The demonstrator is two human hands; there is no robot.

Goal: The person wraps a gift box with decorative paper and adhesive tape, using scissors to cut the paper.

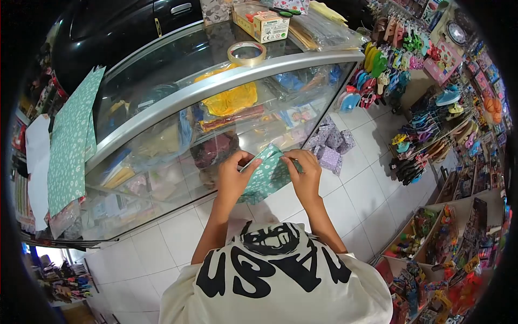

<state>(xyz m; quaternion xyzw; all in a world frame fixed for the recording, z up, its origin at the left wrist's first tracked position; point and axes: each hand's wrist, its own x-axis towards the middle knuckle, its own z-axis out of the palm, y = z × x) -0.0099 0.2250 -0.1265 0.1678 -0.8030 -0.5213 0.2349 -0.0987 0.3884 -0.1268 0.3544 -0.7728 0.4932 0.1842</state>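
- The piece of green flowered paper (267,175) is up in the air between the person's two hands, in front of the glass counter (162,103) and above the tiled floor (156,243); its top comes to a folded-looking point.
- The left hand (236,171) is nearly closed, pinching the paper's left edge between thumb and fingers.
- The right hand (306,171) pinches the upper right edge the same way, fingers curled; the fingertips of the two hands are near each other but apart.
- Just below them is the person's pale shirt (275,270), with big black lettering.
- Behind the counter's glass I can see a yellow plastic packet (232,99) among other bagged goods.
- On top, by the metal rim, a roll of tape (247,62) lies flat, near a small box (271,28) and some clear plastic bags (326,32).
- Larger green flowered sheets (70,146) hang over the counter's left end, beside a white sheet (38,167).
- Purple patterned packets (330,146) are heaped on the floor past the counter's right end.
- Farther right, sandals (377,59) hang in bunches.
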